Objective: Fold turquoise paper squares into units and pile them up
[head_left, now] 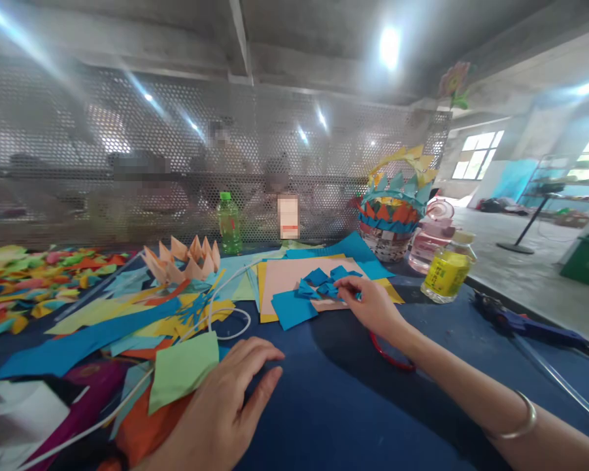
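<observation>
Dark-blue tabletop (333, 412); peach sheet (285, 273) on it. Left hand (225, 390) farther off, fingers parted, nothing grasped. Right hand (369, 305) nearer, fingertips at right end of folded blue pieces (327, 288); pinch on one: cannot tell. Cluster runs leftward across peach sheet, long axis sideways.

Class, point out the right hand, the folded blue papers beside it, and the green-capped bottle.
Right hand (372, 305): head view, back of the hand.
Folded blue papers (327, 288): head view, a middle piece.
Green-capped bottle (229, 226): head view, its body.

The dark blue table (333, 405) bears coloured paper (280, 280) and bottles (445, 273).
</observation>
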A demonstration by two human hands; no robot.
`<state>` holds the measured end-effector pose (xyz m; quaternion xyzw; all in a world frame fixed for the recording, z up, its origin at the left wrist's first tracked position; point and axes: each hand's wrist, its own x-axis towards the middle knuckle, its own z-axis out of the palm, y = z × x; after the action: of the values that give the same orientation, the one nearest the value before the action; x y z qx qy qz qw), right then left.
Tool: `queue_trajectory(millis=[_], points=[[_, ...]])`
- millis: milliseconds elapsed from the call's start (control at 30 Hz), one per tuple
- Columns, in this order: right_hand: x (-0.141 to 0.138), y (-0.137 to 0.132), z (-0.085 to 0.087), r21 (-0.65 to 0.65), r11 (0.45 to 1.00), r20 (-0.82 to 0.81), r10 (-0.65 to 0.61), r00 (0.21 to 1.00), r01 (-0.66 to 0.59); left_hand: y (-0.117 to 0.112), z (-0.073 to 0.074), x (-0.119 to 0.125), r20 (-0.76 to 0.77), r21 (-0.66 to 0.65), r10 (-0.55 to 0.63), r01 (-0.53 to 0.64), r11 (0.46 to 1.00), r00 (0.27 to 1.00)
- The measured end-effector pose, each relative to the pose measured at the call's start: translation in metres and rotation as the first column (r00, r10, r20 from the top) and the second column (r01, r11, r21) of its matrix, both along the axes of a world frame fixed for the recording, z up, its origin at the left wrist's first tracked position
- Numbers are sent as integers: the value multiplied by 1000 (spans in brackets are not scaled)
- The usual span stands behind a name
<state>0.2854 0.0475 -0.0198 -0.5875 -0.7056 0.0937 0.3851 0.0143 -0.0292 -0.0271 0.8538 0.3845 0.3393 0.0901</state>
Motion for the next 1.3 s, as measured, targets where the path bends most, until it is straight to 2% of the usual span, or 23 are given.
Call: queue_trajectory(millis=[167, 300, 533, 633, 733, 900, 1000, 1100, 1300], points=[[-24, -17, -8, 40, 989, 97, 139, 986, -143, -1, 2, -1, -35, -34, -19, 17, 999, 999], [-34, -20, -13, 33, 976, 179, 207, 962, -217, -2, 6, 0, -43, -51, -41, 38, 998, 998], [-43, 4, -9, -5, 970, 288, 233, 929, -241, -6, 5, -2, -26, -61, -75, 74, 995, 997], [-46, 15, -7, -22, 980, 320, 195, 927, -199, -7, 5, -2, -32, -63, -80, 78, 995, 996], [-49, 16, -6, -27, 981, 354, 188, 916, -191, -6, 7, -2, -38, -62, -81, 79, 995, 996], [-54, 6, -2, -107, 923, 413, 379, 828, -370, -5, 6, -1, -53, -64, -72, 69, 996, 996], [-52, 9, 1, -154, 892, 430, 447, 785, -424, -6, 5, -1, -58, -63, -74, 71, 996, 996], [-49, 14, 2, -172, 885, 446, 462, 767, -433, -6, 6, -1, -63, -65, -81, 77, 995, 995], [-50, 15, 0, -181, 908, 506, 415, 756, -378, -5, 7, -2, -63, -62, -78, 74, 995, 995]])
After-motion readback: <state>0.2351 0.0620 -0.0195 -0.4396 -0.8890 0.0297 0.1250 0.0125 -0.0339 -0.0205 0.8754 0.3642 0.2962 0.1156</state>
